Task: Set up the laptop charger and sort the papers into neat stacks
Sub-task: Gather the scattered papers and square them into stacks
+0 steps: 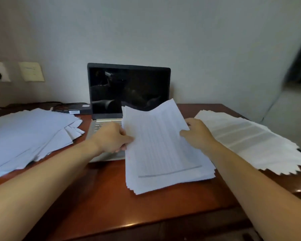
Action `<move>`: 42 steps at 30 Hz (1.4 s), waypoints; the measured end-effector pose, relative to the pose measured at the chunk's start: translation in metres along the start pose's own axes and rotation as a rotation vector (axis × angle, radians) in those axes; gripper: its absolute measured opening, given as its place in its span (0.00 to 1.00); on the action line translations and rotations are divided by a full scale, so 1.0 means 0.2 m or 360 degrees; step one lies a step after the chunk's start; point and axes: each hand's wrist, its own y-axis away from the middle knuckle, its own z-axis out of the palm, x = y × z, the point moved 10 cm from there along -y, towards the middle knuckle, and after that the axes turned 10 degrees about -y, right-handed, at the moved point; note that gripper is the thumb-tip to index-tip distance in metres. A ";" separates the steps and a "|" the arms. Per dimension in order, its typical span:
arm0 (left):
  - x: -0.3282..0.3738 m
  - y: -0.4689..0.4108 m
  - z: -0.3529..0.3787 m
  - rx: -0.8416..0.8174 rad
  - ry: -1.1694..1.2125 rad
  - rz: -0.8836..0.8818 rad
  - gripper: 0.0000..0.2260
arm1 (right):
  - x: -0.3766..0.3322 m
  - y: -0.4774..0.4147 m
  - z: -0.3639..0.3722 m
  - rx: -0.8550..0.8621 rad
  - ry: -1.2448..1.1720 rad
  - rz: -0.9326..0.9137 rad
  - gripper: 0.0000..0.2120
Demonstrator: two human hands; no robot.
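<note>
Both hands, left (111,137) and right (197,134), grip the middle paper stack (163,150) by its sides over the bench (102,197).

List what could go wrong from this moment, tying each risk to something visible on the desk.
1. The left hand and right hand grip the middle stack only by its side edges, so its uneven sheets may slip out.
2. The fanned right pile seems to reach the edge of the desk; the right forearm, close beside it, could nudge sheets off.
</note>
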 end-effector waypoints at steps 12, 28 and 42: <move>-0.01 0.00 -0.02 0.0267 -0.0548 -0.0008 0.13 | -0.03 0.02 0.09 0.0204 0.1315 -0.0370 0.16; -1.18 0.25 -0.39 -0.0031 -0.0955 -0.0542 0.35 | -0.81 0.23 1.27 -0.0346 0.1038 -0.1178 0.11; -1.18 0.07 -0.56 0.0254 -0.1151 -0.0268 0.31 | -0.83 0.15 1.92 -0.0914 0.1227 -0.1191 0.20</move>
